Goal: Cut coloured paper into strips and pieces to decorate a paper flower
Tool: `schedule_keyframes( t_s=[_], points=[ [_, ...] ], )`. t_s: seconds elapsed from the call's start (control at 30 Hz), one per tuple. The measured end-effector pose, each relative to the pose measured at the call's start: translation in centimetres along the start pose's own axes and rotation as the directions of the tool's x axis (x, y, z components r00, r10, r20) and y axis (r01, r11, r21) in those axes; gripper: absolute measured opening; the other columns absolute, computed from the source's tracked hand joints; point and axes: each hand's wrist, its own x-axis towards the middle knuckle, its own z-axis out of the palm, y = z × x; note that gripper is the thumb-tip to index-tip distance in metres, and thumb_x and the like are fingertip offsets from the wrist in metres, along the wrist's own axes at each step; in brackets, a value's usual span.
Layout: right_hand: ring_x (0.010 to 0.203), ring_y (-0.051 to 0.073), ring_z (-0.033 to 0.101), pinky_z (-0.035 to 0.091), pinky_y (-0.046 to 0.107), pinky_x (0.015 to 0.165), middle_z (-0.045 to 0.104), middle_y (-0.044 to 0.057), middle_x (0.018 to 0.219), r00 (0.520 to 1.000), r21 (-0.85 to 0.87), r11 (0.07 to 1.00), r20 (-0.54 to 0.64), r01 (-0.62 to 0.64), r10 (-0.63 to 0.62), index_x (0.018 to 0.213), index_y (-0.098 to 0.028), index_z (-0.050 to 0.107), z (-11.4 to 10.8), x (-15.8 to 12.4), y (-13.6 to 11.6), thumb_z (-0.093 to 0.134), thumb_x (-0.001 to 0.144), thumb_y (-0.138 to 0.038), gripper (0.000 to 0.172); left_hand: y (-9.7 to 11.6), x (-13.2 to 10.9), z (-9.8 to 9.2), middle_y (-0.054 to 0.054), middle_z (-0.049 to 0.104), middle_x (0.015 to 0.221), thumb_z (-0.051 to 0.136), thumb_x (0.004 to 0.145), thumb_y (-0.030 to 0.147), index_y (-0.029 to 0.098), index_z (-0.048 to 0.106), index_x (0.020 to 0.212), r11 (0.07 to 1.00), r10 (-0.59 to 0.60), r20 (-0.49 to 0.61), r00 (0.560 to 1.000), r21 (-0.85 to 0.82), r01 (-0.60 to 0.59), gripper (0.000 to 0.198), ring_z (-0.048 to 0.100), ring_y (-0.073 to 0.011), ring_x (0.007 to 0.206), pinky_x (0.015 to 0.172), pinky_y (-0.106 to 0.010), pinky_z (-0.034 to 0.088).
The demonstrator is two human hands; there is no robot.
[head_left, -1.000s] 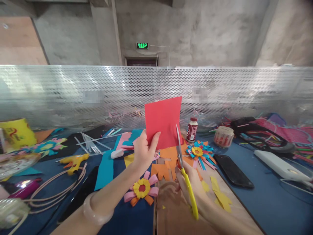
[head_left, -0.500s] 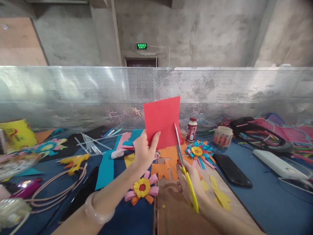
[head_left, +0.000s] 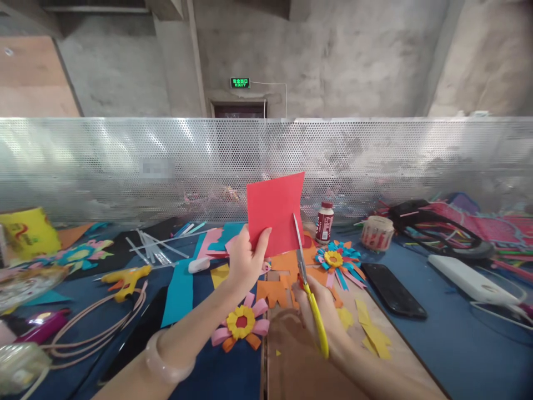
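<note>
Red paper, in the form of a red sheet (head_left: 272, 208), is standing near upright in mid-air above the counter (head_left: 466, 344). The left hand (head_left: 245, 261) is gripping its lower left part; that grip is closed, the thumb pressing the front face and the fingers going behind. The right hand (head_left: 320, 305) is clasping yellow-handled scissors (head_left: 311, 300); its grip is wrapped about the handle, though how the fingers are sitting in the loops cannot be told.

Governing relation: the sheet is lying above and to the left of the right grip. The scissors' long axis is running steeply upward, leaning slightly left, roughly along the sheet's right edge. One blade is showing over the front face, just inside that edge; whether the other is passing behind cannot be determined. The left hand is the nearer to the sheet, touching it directly; the right is reaching it only through the blade.

Below, orange paper pieces (head_left: 272, 293) and a pink-petalled flower (head_left: 240, 323) are lying near the hands.
</note>
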Motion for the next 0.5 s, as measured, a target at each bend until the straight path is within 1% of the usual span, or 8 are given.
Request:
schedule_keyframes(
  t_s=[0.1,0.23,0.37,0.5],
  points=[
    [0.051,0.010,0.042,0.033,0.021,0.047,0.041,-0.006,0.057,1.000,0.009,1.000,0.015,0.025,-0.026,0.067,-0.021,0.039,-0.06,-0.09,0.02,0.045,0.078,-0.031,0.016,-0.30,0.09,-0.01,-0.001,0.064,0.079,0.049,0.084,0.040,0.019,0.051,0.098,1.000,0.010,-0.010,1.000,0.015,-0.010,0.025,0.056,-0.0080,0.038,0.035,-0.018,0.043],
    [0.053,0.012,0.045,0.036,0.022,0.049,0.046,-0.004,0.059,0.997,-0.041,0.996,0.005,0.079,-0.079,0.068,-0.021,0.041,-0.10,-0.14,0.15,0.046,0.080,-0.037,0.021,-0.62,0.22,-0.04,-0.004,0.067,0.077,0.049,0.084,0.039,0.019,0.053,0.099,0.998,0.048,-0.023,0.999,0.050,-0.047,0.025,0.060,-0.0113,0.047,0.038,-0.018,0.043],
    [0.056,0.014,0.049,0.038,0.024,0.052,0.050,-0.003,0.062,0.993,-0.090,0.990,-0.017,0.112,-0.114,0.071,-0.021,0.042,-0.04,-0.22,0.19,0.047,0.079,-0.040,0.021,-0.56,0.17,-0.05,-0.004,0.067,0.074,0.049,0.083,0.038,0.019,0.054,0.100,0.995,0.072,-0.004,0.997,0.075,-0.071,0.025,0.063,-0.0154,0.056,0.042,-0.021,0.045],
    [0.059,0.015,0.050,0.039,0.026,0.055,0.051,-0.003,0.064,0.992,-0.085,0.989,-0.011,0.121,-0.122,0.075,-0.021,0.044,-0.12,-0.23,0.43,0.048,0.079,-0.040,0.020,-0.43,0.02,-0.01,-0.004,0.067,0.072,0.048,0.083,0.039,0.019,0.054,0.100,0.996,0.059,0.017,0.998,0.059,-0.060,0.026,0.064,-0.0167,0.056,0.041,-0.022,0.045]
  ],
)
